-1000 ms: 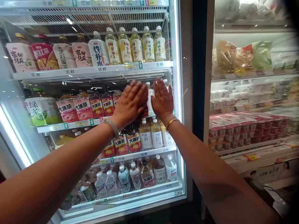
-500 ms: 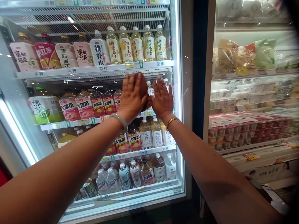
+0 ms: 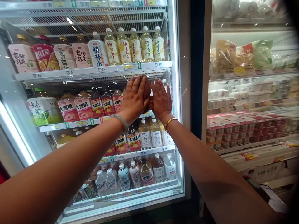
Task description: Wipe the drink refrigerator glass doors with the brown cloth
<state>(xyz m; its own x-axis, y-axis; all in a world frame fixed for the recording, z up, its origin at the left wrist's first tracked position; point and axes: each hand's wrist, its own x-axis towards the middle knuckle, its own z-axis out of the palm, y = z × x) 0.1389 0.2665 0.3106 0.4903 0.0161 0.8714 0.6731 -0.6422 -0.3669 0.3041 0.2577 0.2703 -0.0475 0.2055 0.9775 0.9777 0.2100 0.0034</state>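
We press our left hand [image 3: 135, 98] and right hand [image 3: 161, 99], fingers flat and together, side by side on the glass door [image 3: 149, 62] of the drinks cooler, over 大冰茶 bottles [image 3: 102, 104] and 茶粹 shelf tags [image 3: 70, 72], near the door's right edge

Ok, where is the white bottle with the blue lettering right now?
In the head view, the white bottle with blue lettering stands on the upper shelf, left of the yellow drink bottles, above the left hand.

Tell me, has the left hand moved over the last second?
Yes. The left hand has risen and tipped more upright: its fingertips now almost reach the shelf edge above, beside the right hand.
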